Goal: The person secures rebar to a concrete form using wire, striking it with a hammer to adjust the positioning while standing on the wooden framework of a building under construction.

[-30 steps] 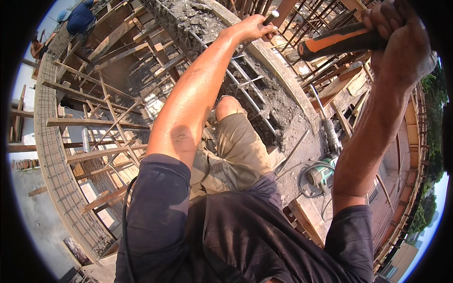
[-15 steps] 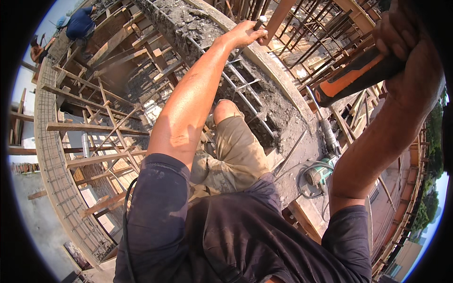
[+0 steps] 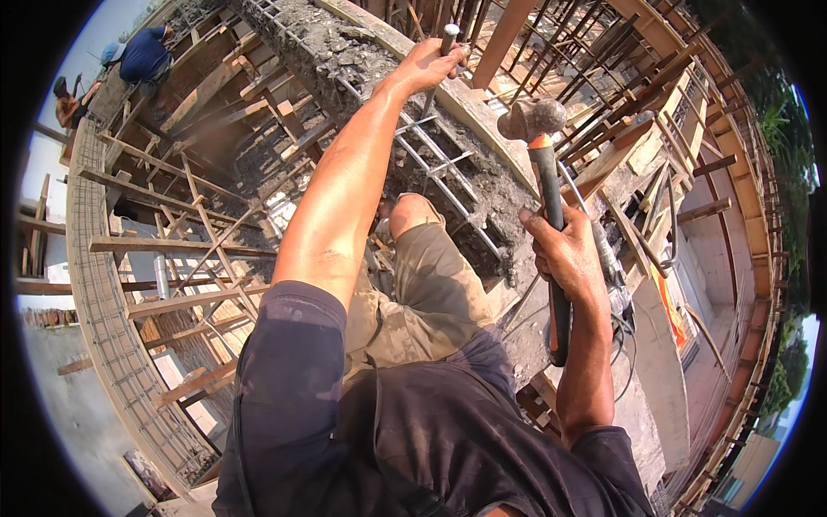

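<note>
My left hand (image 3: 426, 67), arm stretched far forward, is closed round a steel chisel (image 3: 450, 32). The chisel's bright struck end pokes up above the fist, and its shaft runs down toward the broken concrete (image 3: 495, 185). A ladder-like strip of exposed rebar (image 3: 444, 168) lies along that concrete, beneath the left hand. In my right hand (image 3: 568, 250) is a hammer (image 3: 534, 121) with a blunt, dusty head and a black-and-orange handle. It is held upright, head up, to the right of the chisel and apart from it. Where the chisel's tip meets the concrete is hard to make out.
Wooden props and braces (image 3: 185, 246) cross the pit at left, beside a curved form with rebar mesh (image 3: 108, 302). Two people work at the far upper left, one in a blue shirt (image 3: 145, 56). Upright rebar (image 3: 573, 52) stands at the upper right. A cable (image 3: 633, 362) loops beside my right forearm.
My right hand has swung the hammer down and inward from high at the right edge, bringing its head into view. My left hand with the chisel has shifted slightly left in the picture.
</note>
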Action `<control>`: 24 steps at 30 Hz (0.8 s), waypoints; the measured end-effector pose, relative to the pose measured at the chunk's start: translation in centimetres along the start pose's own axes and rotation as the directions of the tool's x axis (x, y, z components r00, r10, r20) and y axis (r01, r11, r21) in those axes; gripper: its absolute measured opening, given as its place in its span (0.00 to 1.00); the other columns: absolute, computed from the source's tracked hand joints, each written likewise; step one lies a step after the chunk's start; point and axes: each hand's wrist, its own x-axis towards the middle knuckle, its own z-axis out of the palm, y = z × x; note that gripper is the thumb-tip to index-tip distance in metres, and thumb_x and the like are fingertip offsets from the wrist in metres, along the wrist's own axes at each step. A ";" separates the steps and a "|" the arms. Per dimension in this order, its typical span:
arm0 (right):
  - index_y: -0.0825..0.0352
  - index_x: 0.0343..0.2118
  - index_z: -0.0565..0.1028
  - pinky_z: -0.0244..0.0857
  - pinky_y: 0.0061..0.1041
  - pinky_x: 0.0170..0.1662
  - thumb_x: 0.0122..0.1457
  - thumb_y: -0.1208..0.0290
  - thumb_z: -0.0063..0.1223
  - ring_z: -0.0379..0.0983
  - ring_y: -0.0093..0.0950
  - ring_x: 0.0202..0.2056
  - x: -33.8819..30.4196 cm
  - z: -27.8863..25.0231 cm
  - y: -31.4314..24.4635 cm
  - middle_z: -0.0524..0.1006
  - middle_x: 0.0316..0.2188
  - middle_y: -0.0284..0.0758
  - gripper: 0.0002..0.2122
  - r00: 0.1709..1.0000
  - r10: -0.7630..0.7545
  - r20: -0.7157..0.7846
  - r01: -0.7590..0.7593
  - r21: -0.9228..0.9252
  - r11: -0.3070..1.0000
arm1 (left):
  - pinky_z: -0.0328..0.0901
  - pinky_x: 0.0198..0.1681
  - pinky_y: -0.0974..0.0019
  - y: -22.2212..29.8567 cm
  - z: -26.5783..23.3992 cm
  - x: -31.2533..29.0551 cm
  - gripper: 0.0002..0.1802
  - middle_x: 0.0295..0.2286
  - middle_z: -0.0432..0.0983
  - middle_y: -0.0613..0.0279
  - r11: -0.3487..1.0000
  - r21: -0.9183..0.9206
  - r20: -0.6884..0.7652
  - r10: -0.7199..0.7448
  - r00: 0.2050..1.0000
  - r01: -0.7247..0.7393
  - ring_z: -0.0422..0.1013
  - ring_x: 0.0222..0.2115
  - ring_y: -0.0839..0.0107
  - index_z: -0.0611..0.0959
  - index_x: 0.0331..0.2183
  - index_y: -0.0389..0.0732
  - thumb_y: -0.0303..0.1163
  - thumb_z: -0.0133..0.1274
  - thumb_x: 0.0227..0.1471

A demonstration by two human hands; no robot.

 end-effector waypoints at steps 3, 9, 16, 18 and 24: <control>0.63 0.26 0.67 0.45 0.20 0.15 0.62 0.65 0.61 0.54 0.12 0.12 -2.1 -1.4 3.9 0.62 0.15 0.20 0.14 0.984 0.162 -0.070 -0.163 -0.010 0.987 | 0.66 0.33 0.60 0.7 0.0 0.9 0.23 0.23 0.77 0.65 0.993 -0.054 -0.091 -0.105 0.990 0.101 0.73 0.27 0.73 0.85 0.37 0.42 0.52 0.48 0.67; 0.65 0.23 0.68 0.51 0.24 0.14 0.61 0.67 0.60 0.59 0.17 0.11 -5.0 -3.5 14.6 0.65 0.13 0.24 0.14 0.926 0.363 -0.104 -0.356 0.082 0.931 | 0.66 0.35 0.58 0.8 3.3 -3.6 0.34 0.24 0.77 0.59 0.925 -0.281 -0.313 -0.340 0.887 0.255 0.71 0.28 0.68 0.83 0.30 0.35 0.62 0.55 0.57; 0.69 0.24 0.71 0.58 0.27 0.15 0.59 0.66 0.62 0.64 0.21 0.12 -6.9 -2.7 22.6 0.68 0.13 0.28 0.14 0.859 0.501 -0.106 -0.494 0.086 0.865 | 0.67 0.39 0.49 -3.8 -1.9 2.9 0.41 0.24 0.75 0.55 0.888 -0.386 -0.492 -0.428 0.759 0.250 0.73 0.29 0.58 0.77 0.37 0.25 0.63 0.44 0.64; 0.69 0.23 0.71 0.59 0.27 0.15 0.59 0.66 0.63 0.65 0.22 0.12 -7.0 -2.3 24.0 0.68 0.13 0.29 0.15 0.854 0.504 -0.127 -0.497 0.086 0.864 | 0.66 0.51 0.49 -4.9 -2.9 4.7 0.45 0.40 0.77 0.41 0.848 -0.392 -0.445 -0.514 0.734 0.356 0.73 0.46 0.48 0.71 0.51 0.21 0.62 0.43 0.64; 0.76 0.26 0.76 0.69 0.37 0.29 0.56 0.61 0.64 0.77 0.35 0.22 -6.7 -1.2 27.4 0.77 0.19 0.45 0.18 0.873 0.446 -0.197 -0.478 -0.166 0.862 | 0.64 0.40 0.49 -5.6 0.2 -1.2 0.33 0.33 0.73 0.56 0.741 -0.670 -0.650 -0.618 0.442 0.050 0.70 0.34 0.62 0.72 0.43 0.32 0.58 0.50 0.63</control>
